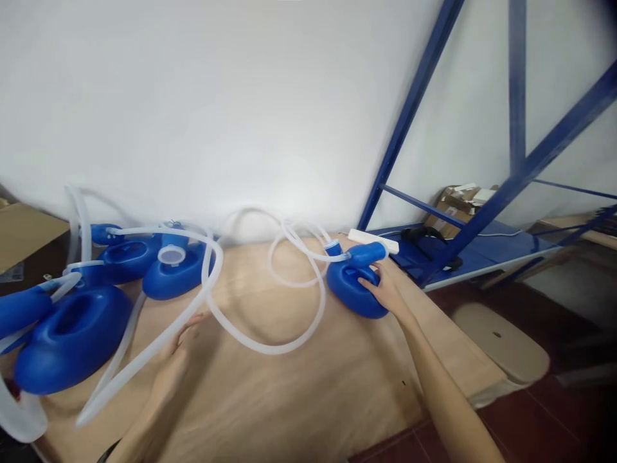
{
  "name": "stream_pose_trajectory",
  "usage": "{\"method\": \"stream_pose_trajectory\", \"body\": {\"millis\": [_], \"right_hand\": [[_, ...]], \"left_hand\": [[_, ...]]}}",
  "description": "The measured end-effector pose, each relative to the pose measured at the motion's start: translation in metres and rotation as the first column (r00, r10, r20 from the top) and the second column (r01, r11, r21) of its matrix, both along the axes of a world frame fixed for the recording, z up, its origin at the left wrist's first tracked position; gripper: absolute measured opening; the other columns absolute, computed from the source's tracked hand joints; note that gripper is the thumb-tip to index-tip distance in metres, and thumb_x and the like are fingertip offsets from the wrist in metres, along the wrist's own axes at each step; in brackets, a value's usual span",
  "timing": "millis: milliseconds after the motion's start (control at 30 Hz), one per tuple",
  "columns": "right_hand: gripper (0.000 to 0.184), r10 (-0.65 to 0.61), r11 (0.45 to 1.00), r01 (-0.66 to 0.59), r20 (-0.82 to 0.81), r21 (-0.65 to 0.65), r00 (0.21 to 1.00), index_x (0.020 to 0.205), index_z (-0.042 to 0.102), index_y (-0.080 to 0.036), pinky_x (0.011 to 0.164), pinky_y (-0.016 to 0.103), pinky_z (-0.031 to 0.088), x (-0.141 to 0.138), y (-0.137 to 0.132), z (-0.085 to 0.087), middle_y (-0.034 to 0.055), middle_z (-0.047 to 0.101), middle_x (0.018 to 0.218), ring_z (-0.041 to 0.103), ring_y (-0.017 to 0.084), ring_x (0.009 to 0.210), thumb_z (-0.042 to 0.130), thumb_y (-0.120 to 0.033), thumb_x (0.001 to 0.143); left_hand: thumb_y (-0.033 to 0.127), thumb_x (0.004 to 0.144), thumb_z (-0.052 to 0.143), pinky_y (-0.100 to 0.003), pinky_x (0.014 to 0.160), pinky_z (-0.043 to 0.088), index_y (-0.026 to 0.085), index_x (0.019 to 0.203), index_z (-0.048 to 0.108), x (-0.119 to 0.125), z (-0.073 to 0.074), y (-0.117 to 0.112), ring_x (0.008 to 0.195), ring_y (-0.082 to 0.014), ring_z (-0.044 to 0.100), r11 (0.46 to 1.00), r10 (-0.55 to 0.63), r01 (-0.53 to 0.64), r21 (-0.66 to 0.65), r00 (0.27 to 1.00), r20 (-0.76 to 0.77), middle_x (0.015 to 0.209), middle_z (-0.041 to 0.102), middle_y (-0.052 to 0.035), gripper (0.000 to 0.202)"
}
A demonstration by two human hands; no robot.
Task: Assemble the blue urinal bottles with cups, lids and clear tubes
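Observation:
My right hand (385, 286) is stretched out to the far right of a wooden table (289, 386) and grips a blue plastic vessel (351, 286) with a short spout. A translucent tube (289, 283) runs from that vessel's spout in loops across the table. My left hand (180, 350) lies low over the table with fingers extended, blurred by motion, touching or just beside a long translucent tube (159, 337). Several more blue vessels (72, 337) with tubes sit in a cluster at the left.
A white wall stands behind the table. A blue metal shelf frame (482, 212) with a cardboard box (457, 202) and black items stands at the right. A wooden stool (501, 341) sits on the dark red floor. A cardboard box (24, 231) is at far left.

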State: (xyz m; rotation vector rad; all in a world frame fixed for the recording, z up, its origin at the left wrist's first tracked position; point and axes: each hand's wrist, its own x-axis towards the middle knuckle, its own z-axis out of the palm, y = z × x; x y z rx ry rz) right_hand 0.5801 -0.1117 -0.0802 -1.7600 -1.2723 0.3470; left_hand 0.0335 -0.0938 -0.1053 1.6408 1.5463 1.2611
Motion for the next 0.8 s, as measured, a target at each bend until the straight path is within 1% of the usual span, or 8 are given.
{"method": "stream_pose_trajectory", "body": {"millis": [100,233,300,433,533,600,667,800], "right_hand": [[0.073,0.12,0.991,-0.124,-0.089,-0.05,0.989,0.132,0.054,-0.023,0.099,0.052,0.057,-0.007,-0.033,-0.002,0.0111,0.075,0.116,0.072,0.033,0.109,0.081,-0.057,0.074],[0.075,0.051,0.998,-0.059,-0.214,-0.033,0.975,0.126,0.049,-0.028,0.09,0.049,0.063,-0.009,-0.055,0.004,0.0068,0.076,0.109,0.074,0.033,0.106,0.086,-0.062,0.07],[0.083,-0.073,0.995,0.052,-0.262,-0.087,0.962,0.128,0.043,-0.029,0.077,0.047,0.064,-0.012,-0.057,0.01,0.0033,0.075,0.092,0.076,0.032,0.089,0.088,-0.064,0.068],[0.097,-0.133,0.988,0.111,-0.235,-0.103,0.963,0.14,0.037,-0.026,0.062,0.04,0.057,-0.021,-0.053,0.022,-0.007,0.065,0.066,0.067,0.026,0.06,0.09,-0.06,0.066],[0.087,-0.131,0.991,0.123,-0.18,-0.055,0.975,0.137,0.046,-0.022,0.06,0.036,0.053,-0.026,-0.051,0.024,-0.0092,0.06,0.059,0.065,0.023,0.056,0.084,-0.063,0.07],[0.081,-0.172,0.985,0.168,-0.136,-0.042,0.976,0.134,0.052,-0.02,0.062,0.037,0.052,-0.028,-0.052,0.023,-0.0085,0.06,0.058,0.066,0.024,0.058,0.079,-0.065,0.072],[0.08,-0.2,0.98,0.198,-0.109,-0.032,0.974,0.135,0.054,-0.019,0.065,0.038,0.053,-0.027,-0.052,0.021,-0.0074,0.061,0.058,0.068,0.025,0.059,0.078,-0.065,0.073],[0.078,-0.169,0.985,0.17,-0.133,-0.005,0.977,0.135,0.054,-0.02,0.064,0.038,0.053,-0.017,-0.056,0.025,-0.0071,0.06,0.057,0.067,0.025,0.058,0.078,-0.061,0.073]], "left_hand": [[0.054,0.098,0.055,-0.038,0.071,0.064,0.02,0.092,0.071,-0.004,0.009,-0.038,0.089,-0.029,0.076,0.995,0.071,-0.064,-0.079,0.993,0.092,0.093,0.077,-0.009,0.038],[0.042,0.103,0.055,-0.031,0.075,0.06,0.021,0.103,0.071,0.031,0.018,-0.085,0.086,-0.0228,0.074,0.94,-0.09,0.204,0.273,0.921,-0.379,0.095,0.077,-0.0063,0.025],[0.036,0.104,0.054,-0.039,0.094,0.058,0.02,0.122,0.07,0.065,0.014,-0.097,0.111,-0.0278,0.072,0.801,-0.137,0.445,0.4,0.786,-0.603,0.121,0.076,-0.0132,0.029],[0.033,0.104,0.06,-0.051,0.112,0.046,0.026,0.141,0.064,0.115,-0.009,-0.095,0.131,-0.0315,0.062,0.632,-0.167,0.742,0.225,0.414,-0.895,0.143,0.067,-0.0143,0.038],[0.012,0.099,0.059,-0.043,0.105,0.051,0.025,0.142,0.064,0.11,-0.022,-0.078,0.118,-0.0261,0.068,0.674,-0.213,0.738,0.032,0.236,-0.948,0.126,0.074,-0.012,0.044],[0.003,0.095,0.054,-0.038,0.096,0.055,0.024,0.143,0.064,0.088,-0.023,-0.065,0.112,-0.0253,0.071,0.745,-0.227,0.667,-0.022,0.223,-0.948,0.121,0.075,-0.0114,0.053],[-0.002,0.092,0.048,-0.036,0.089,0.057,0.024,0.148,0.06,0.057,-0.018,-0.05,0.116,-0.0266,0.07,0.832,-0.198,0.555,-0.006,0.287,-0.937,0.13,0.072,-0.0133,0.063],[0.005,0.09,0.048,-0.036,0.086,0.057,0.03,0.157,0.051,-0.004,-0.004,-0.018,0.116,-0.029,0.07,0.962,-0.073,0.257,0.086,0.552,-0.831,0.137,0.068,-0.0132,0.071]]}}
